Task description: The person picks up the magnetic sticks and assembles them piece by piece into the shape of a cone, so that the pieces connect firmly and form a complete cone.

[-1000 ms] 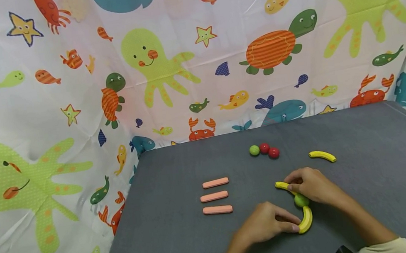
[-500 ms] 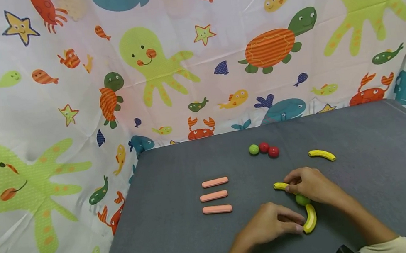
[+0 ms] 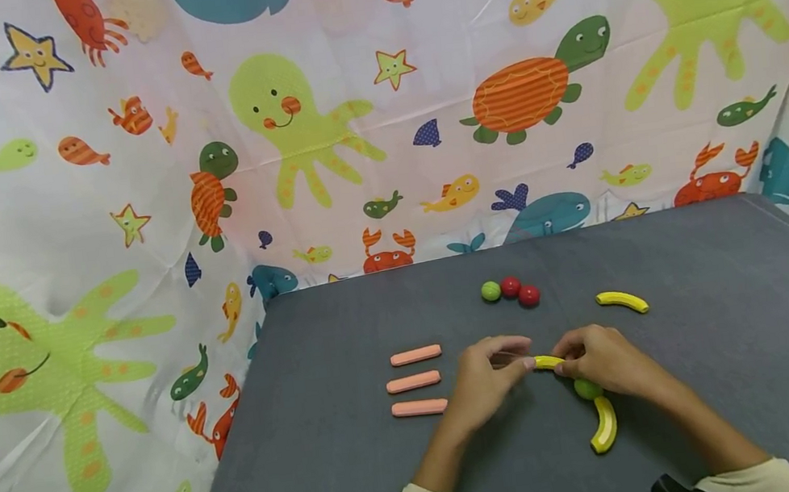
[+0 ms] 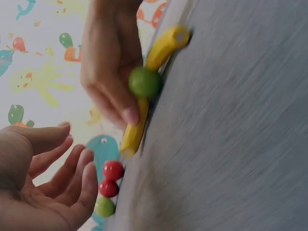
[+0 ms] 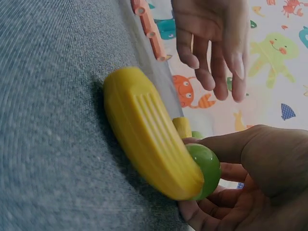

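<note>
My right hand (image 3: 608,358) pinches a small yellow toy banana (image 4: 134,130) on the grey table. A green ball (image 4: 145,83) sits between that banana and a second toy banana (image 3: 602,424), which lies curving nearer to me. The ball hides part of the held banana in the right wrist view, where the second banana (image 5: 149,134) fills the middle. My left hand (image 3: 486,382) hovers at the held banana's left end. Its fingers are loosely bent with nothing between them, and the left wrist view shows it apart from the banana.
Several items share the table: pink sausage-like sticks (image 3: 413,382) lie in a column on the left. A light green ball (image 3: 491,291) and two red balls (image 3: 520,291) stand at the back. Another toy banana (image 3: 622,302) lies back right. A printed curtain (image 3: 351,121) stands behind.
My left hand has left the nearer banana and moved up and left to the far one's end. That nearer banana and the green ball shifted slightly right earlier. My right hand keeps its pinch.
</note>
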{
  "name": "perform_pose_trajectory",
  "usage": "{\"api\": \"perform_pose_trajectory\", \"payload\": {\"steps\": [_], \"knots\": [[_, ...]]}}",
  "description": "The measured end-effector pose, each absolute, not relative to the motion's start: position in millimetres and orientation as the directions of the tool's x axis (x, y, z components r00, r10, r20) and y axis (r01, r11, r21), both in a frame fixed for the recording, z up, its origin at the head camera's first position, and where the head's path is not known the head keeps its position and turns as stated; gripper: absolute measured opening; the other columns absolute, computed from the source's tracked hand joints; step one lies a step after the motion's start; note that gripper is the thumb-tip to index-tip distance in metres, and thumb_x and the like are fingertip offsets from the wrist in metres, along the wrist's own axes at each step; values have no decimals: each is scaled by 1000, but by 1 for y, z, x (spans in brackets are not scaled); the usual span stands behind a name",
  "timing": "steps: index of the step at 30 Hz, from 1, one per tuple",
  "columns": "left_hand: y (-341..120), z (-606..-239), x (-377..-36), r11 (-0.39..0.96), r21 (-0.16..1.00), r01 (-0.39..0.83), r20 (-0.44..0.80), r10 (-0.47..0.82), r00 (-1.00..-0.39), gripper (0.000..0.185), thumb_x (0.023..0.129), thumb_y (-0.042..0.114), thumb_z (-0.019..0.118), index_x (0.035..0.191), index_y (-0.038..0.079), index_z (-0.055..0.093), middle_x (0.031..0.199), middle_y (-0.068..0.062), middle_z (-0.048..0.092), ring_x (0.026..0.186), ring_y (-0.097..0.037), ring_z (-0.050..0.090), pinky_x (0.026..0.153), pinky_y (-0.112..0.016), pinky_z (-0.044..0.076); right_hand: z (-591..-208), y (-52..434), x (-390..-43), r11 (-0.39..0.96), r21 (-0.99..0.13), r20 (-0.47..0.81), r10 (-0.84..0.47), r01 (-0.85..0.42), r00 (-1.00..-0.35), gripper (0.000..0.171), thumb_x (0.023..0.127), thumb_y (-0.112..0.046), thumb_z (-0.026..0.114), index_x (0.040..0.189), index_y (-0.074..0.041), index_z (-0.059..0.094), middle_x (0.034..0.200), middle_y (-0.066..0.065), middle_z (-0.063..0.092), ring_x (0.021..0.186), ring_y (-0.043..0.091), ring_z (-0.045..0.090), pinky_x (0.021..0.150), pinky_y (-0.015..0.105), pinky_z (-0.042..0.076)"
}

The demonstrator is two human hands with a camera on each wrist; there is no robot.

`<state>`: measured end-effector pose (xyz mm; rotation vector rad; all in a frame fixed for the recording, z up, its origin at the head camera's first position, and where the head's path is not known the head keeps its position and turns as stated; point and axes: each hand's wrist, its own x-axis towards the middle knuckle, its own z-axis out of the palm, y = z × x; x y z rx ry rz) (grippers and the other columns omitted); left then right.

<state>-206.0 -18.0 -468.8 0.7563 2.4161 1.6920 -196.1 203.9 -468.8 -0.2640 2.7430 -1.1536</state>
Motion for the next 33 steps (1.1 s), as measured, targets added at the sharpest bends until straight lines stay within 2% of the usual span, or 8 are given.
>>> {"api": "perform_pose_trajectory", "payload": {"steps": [4, 8, 13, 18, 26, 33], "knots": [[-19, -463, -229, 313, 882, 353, 229, 370, -900, 24, 91, 26, 70, 115, 25, 70, 109, 6, 66, 98, -5, 63, 81, -23, 52, -470, 206, -197, 691, -715, -67, -222, -109, -973, 7, 86, -16, 73, 92, -13, 74, 77, -3, 63, 68, 14, 54, 57, 27, 46], [-17, -464, -253, 323, 896, 306, 221, 273, -936, 25, 90, 26, 72, 114, 21, 71, 108, 2, 66, 99, -10, 63, 81, -25, 52, -471, 208, -197, 692, -714, -73, -221, -104, -973, 7, 86, -17, 73, 92, -14, 74, 77, -3, 63, 69, 14, 54, 57, 27, 46], [-11, -470, -280, 264, 935, 239, 199, 171, -965, 34, 88, 22, 74, 119, 10, 68, 117, -11, 64, 106, -25, 61, 86, -31, 51, -469, 207, -197, 692, -718, -97, -209, -77, -973, 8, 86, -17, 73, 94, -14, 73, 78, -2, 63, 70, 15, 54, 58, 28, 45], [-6, -477, -304, 189, 968, 163, 146, 102, -984, 35, 85, 14, 76, 119, 9, 67, 123, -17, 62, 112, -36, 58, 91, -40, 49, -469, 207, -197, 693, -718, -102, -203, -69, -974, 9, 86, -18, 73, 94, -14, 73, 78, -2, 63, 70, 15, 54, 58, 28, 45], [-6, -480, -320, 293, 949, 119, 96, 91, -991, 39, 83, 17, 78, 120, 12, 68, 125, -14, 58, 112, -34, 57, 89, -37, 50, -471, 209, -196, 677, -729, -71, -214, -96, -974, 9, 87, -18, 72, 95, -14, 73, 78, -2, 62, 68, 14, 54, 56, 26, 45], [-6, -486, -325, 370, 922, 111, 66, 132, -989, 55, 80, 24, 82, 130, 16, 63, 131, -7, 61, 117, -29, 58, 98, -39, 47, -471, 209, -196, 675, -731, -60, -211, -101, -976, 8, 87, -19, 72, 94, -15, 73, 76, -2, 62, 66, 14, 53, 55, 26, 44]]}}
